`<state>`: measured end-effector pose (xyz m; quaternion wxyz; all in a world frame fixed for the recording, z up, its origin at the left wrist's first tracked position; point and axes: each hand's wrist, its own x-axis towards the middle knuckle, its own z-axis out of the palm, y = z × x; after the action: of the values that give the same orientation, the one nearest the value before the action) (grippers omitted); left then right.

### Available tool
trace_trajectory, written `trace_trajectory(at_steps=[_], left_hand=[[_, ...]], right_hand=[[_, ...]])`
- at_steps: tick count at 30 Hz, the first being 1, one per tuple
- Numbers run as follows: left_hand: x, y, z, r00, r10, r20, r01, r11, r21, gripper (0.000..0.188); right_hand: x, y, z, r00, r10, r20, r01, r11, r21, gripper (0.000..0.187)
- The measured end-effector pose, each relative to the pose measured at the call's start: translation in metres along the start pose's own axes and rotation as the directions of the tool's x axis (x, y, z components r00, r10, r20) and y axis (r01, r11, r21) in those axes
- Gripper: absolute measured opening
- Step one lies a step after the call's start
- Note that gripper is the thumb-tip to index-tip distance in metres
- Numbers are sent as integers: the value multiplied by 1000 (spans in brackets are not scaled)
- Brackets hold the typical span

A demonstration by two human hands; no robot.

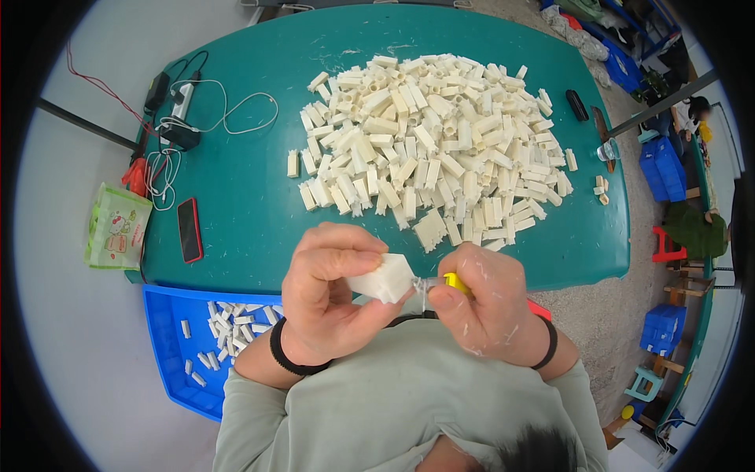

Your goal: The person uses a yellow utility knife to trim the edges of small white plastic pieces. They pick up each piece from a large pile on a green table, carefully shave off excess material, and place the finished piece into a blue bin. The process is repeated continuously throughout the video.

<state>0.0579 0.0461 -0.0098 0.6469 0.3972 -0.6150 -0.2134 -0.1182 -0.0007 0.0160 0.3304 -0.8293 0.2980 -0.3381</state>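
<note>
White block (385,278), angular and flat-faced, perhaps plastic

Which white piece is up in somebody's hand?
The white piece in the left hand, next to the yellow-handled tool; the other pieces lie on the green table or in the blue bin.

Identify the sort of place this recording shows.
Probably a workshop: many similar off-white pieces are heaped on a green table, white ones lie in a blue bin, and the right hand holds a yellow tool.
</note>
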Motion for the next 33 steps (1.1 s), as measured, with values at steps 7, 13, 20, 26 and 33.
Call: trace_trajectory(at_steps=[7,13,20,26,33], left_hand=[[-1,1,1,1000,4,-12,-4,1000,10,47],[-1,1,0,1000,-13,12,13,1000,3,47],[-1,1,1,999,-29,20,29,999,-36,45],[-2,1,0,996,-66,53,69,995,-65,43],[1,9,-2,917,17,399,25,995,-100,38]], right_hand=[[-2,-1,0,1000,15,1,-15,1000,0,27],[-2,-1,0,1000,2,-5,-2,1000,-7,27],[-2,0,-1,1000,-4,4,4,1000,-7,26],[-1,4,0,999,-34,6,34,999,-28,26],[5,19,3,992,113,-57,-118,989,-88,28]])
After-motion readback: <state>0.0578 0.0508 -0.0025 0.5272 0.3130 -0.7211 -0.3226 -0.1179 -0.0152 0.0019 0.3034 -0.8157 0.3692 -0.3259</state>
